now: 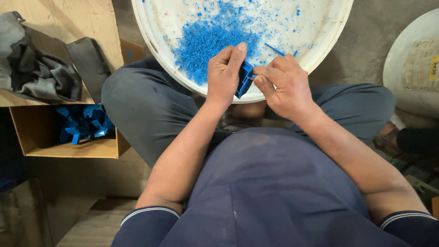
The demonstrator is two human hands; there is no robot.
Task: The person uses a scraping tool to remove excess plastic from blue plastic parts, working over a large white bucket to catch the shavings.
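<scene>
My left hand (224, 73) is closed around a small blue plastic part (244, 78), held over the near rim of a big white round tub (157, 45). My right hand (283, 84) pinches a thin tool with a blue handle (274, 49) against the part's edge. A heap of curly blue plastic shavings (210, 36) lies inside the tub just beyond my hands. I sit cross-legged with the tub resting at my knees.
An open cardboard box (68, 148) with several blue plastic parts (84, 123) stands at my left. Behind it lie grey cloth (32, 68) and a dark flat case (89, 64) on a board. A white round lid (411, 64) is at the right.
</scene>
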